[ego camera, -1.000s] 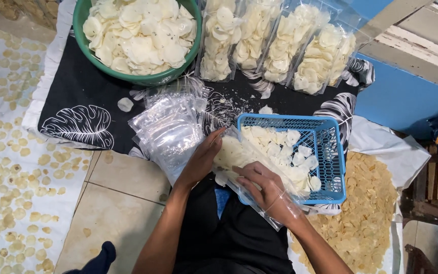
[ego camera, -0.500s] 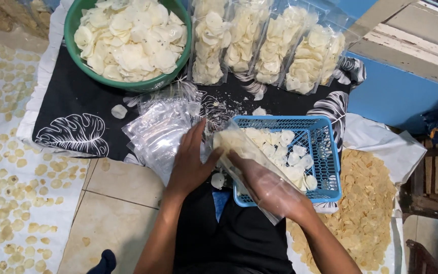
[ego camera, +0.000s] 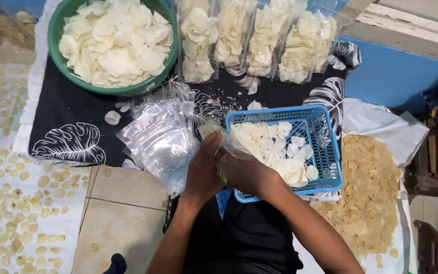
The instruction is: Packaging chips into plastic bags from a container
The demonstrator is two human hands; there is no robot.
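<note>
Together, the left hand [ego camera: 204,170] and right hand [ego camera: 244,172] gripped a clear bag [ego camera: 229,144] at the blue basket's [ego camera: 330,152] near corner, steadying its crackers.

Soft, even daylight fills the scene, bright without harsh shadows. Pale glare sits on the pile of clear bags [ego camera: 160,139]. The picture is sharp at the centre, slightly soft and bent toward the corners. The right edge falls dim.
</note>
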